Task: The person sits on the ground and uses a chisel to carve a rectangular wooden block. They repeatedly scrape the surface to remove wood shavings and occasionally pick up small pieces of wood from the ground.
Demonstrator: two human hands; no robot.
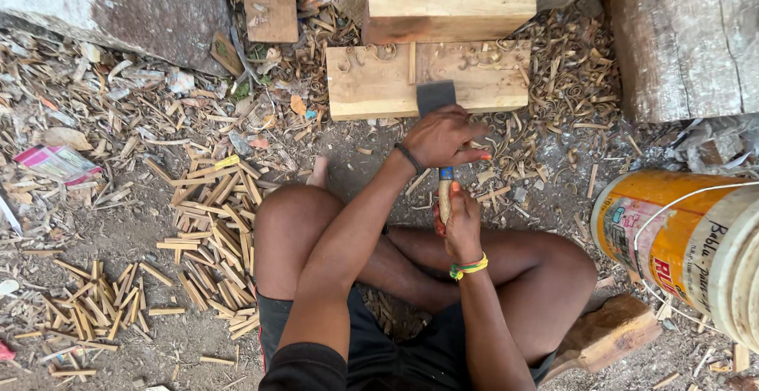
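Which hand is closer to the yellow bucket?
The right hand. It grips the tool's wooden handle, on the bucket's side. The left hand sits higher, by the blade on the wooden block, farther away.

Left hand [444,138] gripping dark blade [436,95] over wooden block [371,86] at twelve o'clock, right hand [458,221] closed around wooden handle [444,201], cut sticks [213,225] at nine o'clock, yellow bucket [672,241] at three o'clock

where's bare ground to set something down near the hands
Bare dirt lies between the wooden block and the left knee, and left of the stick pile. Shavings crowd the block's right; the bucket blocks the right side.
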